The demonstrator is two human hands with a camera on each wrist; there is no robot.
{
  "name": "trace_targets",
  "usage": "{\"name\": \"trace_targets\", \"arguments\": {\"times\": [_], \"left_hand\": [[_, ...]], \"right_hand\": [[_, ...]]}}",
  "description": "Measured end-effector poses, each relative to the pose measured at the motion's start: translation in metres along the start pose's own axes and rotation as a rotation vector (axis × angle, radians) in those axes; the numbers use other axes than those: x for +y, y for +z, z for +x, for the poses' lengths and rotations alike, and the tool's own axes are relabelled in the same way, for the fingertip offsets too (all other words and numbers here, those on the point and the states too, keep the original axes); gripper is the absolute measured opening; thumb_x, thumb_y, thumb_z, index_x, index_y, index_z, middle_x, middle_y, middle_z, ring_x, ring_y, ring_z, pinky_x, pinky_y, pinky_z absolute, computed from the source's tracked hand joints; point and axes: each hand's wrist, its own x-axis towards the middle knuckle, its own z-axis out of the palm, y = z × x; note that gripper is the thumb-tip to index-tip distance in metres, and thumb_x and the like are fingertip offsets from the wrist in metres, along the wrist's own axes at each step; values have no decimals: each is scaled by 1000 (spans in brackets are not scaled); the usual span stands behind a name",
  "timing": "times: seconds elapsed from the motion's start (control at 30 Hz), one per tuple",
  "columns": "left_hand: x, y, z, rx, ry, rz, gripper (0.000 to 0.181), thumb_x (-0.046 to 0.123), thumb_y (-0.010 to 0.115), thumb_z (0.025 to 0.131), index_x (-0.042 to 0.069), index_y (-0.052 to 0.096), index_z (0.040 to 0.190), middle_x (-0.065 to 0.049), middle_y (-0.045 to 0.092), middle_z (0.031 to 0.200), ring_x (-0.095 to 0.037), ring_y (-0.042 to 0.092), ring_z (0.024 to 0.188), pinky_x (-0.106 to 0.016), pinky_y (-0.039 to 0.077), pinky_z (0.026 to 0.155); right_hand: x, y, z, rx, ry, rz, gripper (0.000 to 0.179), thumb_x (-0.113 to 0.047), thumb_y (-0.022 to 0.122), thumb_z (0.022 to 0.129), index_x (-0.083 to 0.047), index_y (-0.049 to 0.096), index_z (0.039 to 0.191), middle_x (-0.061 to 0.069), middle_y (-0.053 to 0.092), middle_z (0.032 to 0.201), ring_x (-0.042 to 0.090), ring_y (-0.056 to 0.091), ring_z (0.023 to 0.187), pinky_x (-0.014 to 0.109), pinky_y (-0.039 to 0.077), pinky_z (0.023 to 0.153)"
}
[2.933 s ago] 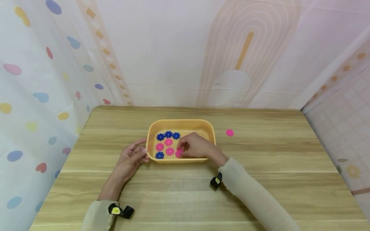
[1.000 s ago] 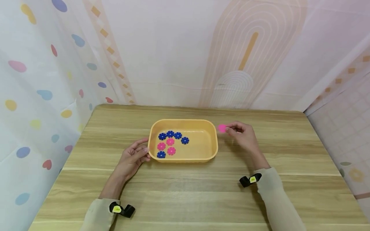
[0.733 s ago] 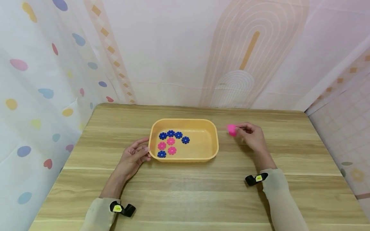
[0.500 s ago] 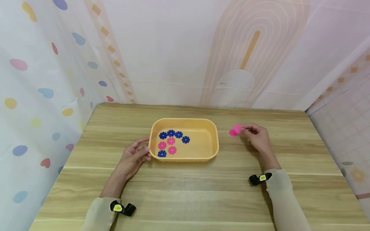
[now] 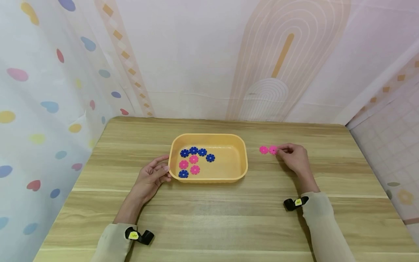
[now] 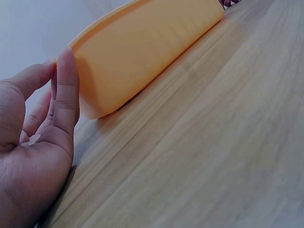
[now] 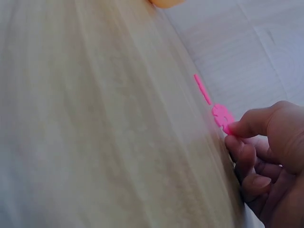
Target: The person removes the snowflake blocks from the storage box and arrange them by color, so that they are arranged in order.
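A yellow plastic tub (image 5: 207, 180) stands on the table with several blue snowflake discs (image 5: 194, 150) and three pink ones (image 5: 195, 170) inside, mostly toward its left half. At its left end, my left hand (image 5: 150, 180) pinches the rim between thumb and fingers, as the left wrist view also shows. Right of the tub, my right hand (image 5: 294, 157) pinches a pink snowflake disc (image 7: 222, 117) by its edge, tilted in the right wrist view. Just left of that disc lies another pink snowflake disc (image 5: 263, 150), flat on the wood.
The wooden table (image 5: 203, 225) reaches back to a patterned cloth (image 5: 190, 72) hanging behind it. More cloth hangs along the left and right sides. Black camera straps (image 5: 139, 236) sit around both sleeves.
My right hand has carried a pink disc out of the tub to the right and lowered it beside the other pink disc. My left hand has stayed on the rim.
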Motion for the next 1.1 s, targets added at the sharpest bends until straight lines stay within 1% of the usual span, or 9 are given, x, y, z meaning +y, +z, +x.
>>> {"name": "trace_targets", "arguments": {"times": [0.1,0.3,0.4,0.6,0.87,1.0,1.1], "left_hand": [[0,0,0,0,2,2,40,7,60,103,12,51,142,0,70,100,-9,70,81,-20,65,71],[0,1,0,1,5,-1,41,8,61,103,10,50,143,0,69,101,-9,70,81,-20,65,72],[0,1,-1,3,7,-1,42,8,61,103,10,50,144,0,69,100,-9,70,81,-20,65,72],[0,1,-1,1,9,-6,42,8,61,103,10,50,144,0,69,100,-9,70,81,-20,65,72],[-2,-1,0,9,-3,5,41,8,61,103,11,51,143,0,69,101,-9,70,81,-20,65,72],[-1,-1,0,11,-3,4,41,9,62,103,11,51,143,0,69,101,-9,70,81,-20,65,73],[-1,0,0,11,-2,3,41,9,62,103,12,51,142,0,69,101,-9,70,81,-20,65,72]], "right_hand": [[-2,0,1,9,7,-32,27,-24,65,99,-4,76,114,16,73,105,21,60,88,24,49,71],[-5,-3,4,12,27,-66,30,-26,65,99,-3,76,115,16,73,106,19,60,86,23,49,68],[-7,-3,4,10,40,-62,30,-26,65,98,-3,75,114,16,72,106,19,59,85,22,49,67],[-8,-1,5,12,35,-70,25,-23,64,98,-3,74,109,15,72,100,18,58,81,21,49,64],[-6,-2,0,29,34,-31,27,-26,64,100,-4,73,113,13,69,102,18,56,84,20,48,66],[-9,-3,-4,-3,-21,-5,29,-26,63,102,-4,72,117,15,69,104,19,56,84,19,49,62],[-12,-5,-6,-30,-71,9,29,-25,63,102,-4,71,119,16,69,105,21,59,86,19,50,61]]}}
